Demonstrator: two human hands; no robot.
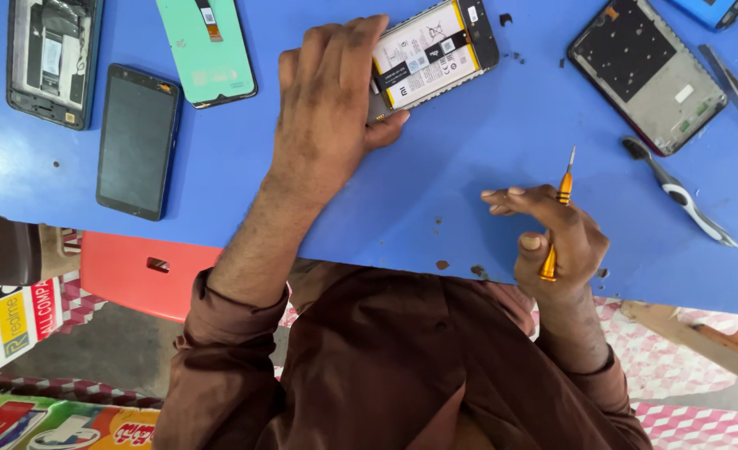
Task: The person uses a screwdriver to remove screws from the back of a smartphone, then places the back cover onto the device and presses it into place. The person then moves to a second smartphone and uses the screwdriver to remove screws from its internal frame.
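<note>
An opened phone (435, 52) with its white and yellow battery showing lies on the blue table (435, 167) at top centre. My left hand (323, 108) rests flat on the phone's left end, thumb against its lower edge. My right hand (556, 242) hovers near the table's front edge and grips a small orange screwdriver (559, 218), its tip pointing up and away from me. The screwdriver tip is well apart from the phone.
A black phone (138, 140) lies screen-up at the left, next to a green back cover (206, 48) and an opened phone frame (52, 58). Another open phone body (645, 73), tweezers (735, 87) and a grey-handled tool (677, 193) lie at right. A red stool (148, 271) stands below the table.
</note>
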